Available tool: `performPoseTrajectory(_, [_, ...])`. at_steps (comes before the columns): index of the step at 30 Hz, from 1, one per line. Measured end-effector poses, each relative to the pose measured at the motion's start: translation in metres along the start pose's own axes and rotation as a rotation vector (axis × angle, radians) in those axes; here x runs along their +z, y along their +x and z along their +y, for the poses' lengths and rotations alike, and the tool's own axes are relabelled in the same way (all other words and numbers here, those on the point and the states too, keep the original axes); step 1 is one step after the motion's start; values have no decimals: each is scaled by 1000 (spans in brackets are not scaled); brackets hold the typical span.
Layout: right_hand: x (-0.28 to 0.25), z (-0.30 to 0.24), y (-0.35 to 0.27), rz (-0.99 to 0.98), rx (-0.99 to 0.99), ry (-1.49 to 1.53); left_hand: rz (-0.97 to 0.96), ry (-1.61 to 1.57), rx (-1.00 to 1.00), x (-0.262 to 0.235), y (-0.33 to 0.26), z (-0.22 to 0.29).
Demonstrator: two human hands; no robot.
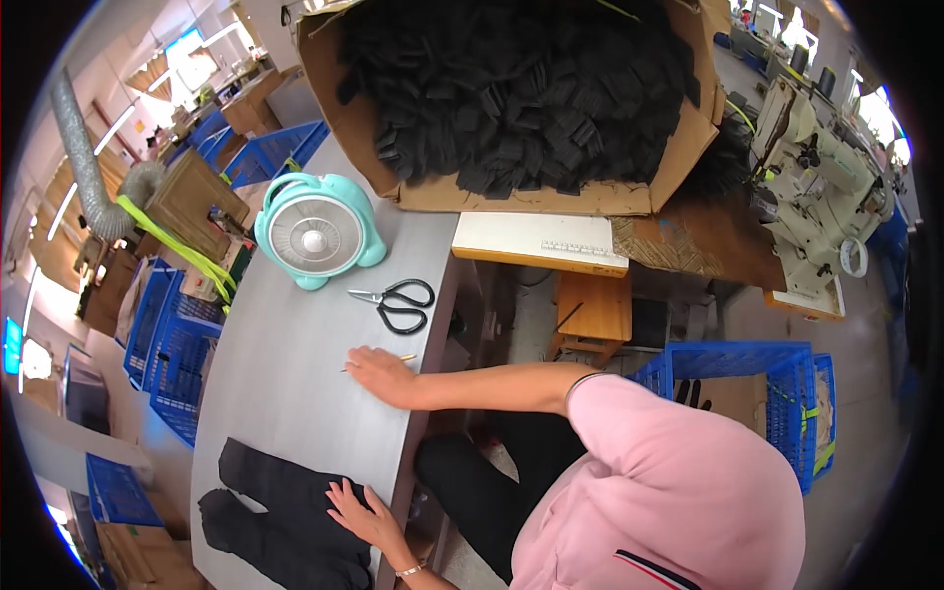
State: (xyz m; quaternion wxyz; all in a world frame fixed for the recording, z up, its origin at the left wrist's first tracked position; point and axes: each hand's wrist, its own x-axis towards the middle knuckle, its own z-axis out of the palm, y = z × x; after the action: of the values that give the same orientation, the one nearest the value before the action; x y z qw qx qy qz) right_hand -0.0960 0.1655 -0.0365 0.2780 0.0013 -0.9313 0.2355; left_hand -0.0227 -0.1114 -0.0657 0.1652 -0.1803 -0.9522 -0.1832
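Black cloth pieces (285,516) with two long lobes lie flat at the near end of the grey table (265,393). My left hand (364,513) rests on their edge, palm down and fingers spread. Farther up the table, my right hand (382,376) is closed over a slim gold-coloured, pen-like tool (407,358); only its two ends show, so its exact kind is unclear. Just beyond that hand lie black-handled scissors (401,306), blades pointing left. A turquoise fan (315,236) stands past the scissors.
A large cardboard box (551,202) heaped with small black pieces (531,98) stands at the far side. Sewing machines (821,187) are at the far right. Blue crates (742,356) sit right of me and more blue crates (182,359) left of the table. A wooden stool (593,313) is below the box.
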Motion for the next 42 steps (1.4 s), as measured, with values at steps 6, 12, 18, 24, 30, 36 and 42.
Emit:
performPoseTrajectory(6, [31,14,17,-153,-9,-71,-33,-61,-5,-9,2,4])
performPoseTrajectory(12, [-74,87,-14,120,-186,-115,307,-158,-251,-5,12,-8])
performPoseTrajectory(18, [-284,194,-18,495,-135,-599,0,136,-181,2,19,10])
performPoseTrajectory(24, [-471,265,-10,844,180,-1097,-81,120,-157,-3,20,31])
performPoseTrajectory(30, [-541,335,1,777,568,-1044,-38,82,-102,-1,19,25])
performPoseTrajectory(36, [-549,322,-11,798,510,-919,-7,77,-111,4,19,27])
performPoseTrajectory(42, [-470,193,-26,722,-231,-1020,119,-149,-151,-3,15,29])
